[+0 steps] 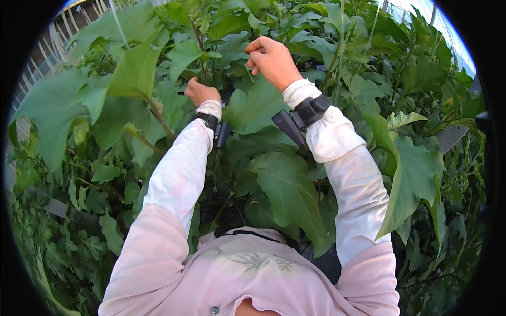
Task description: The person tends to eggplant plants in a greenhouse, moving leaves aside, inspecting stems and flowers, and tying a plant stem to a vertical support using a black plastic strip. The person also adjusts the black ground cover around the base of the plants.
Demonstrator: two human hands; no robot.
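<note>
Broad-leaved plants that look like eggplants fill the space before me. My left hand reaches in among the leaves beside an upright brownish stem. Its fingers are bent and partly hidden, so a grip on the stem cannot be made out. Higher and to the right, my right hand is raised over the foliage with fingers curled and the thumb near the index finger. Nothing clear shows between those fingertips. A large green leaf spreads below and between both hands.
Big leaves crowd close on the left and by my right forearm. Pale support strings hang among the plants. Black devices are strapped to my left wrist and right wrist. Dark plastic sheeting lies below.
</note>
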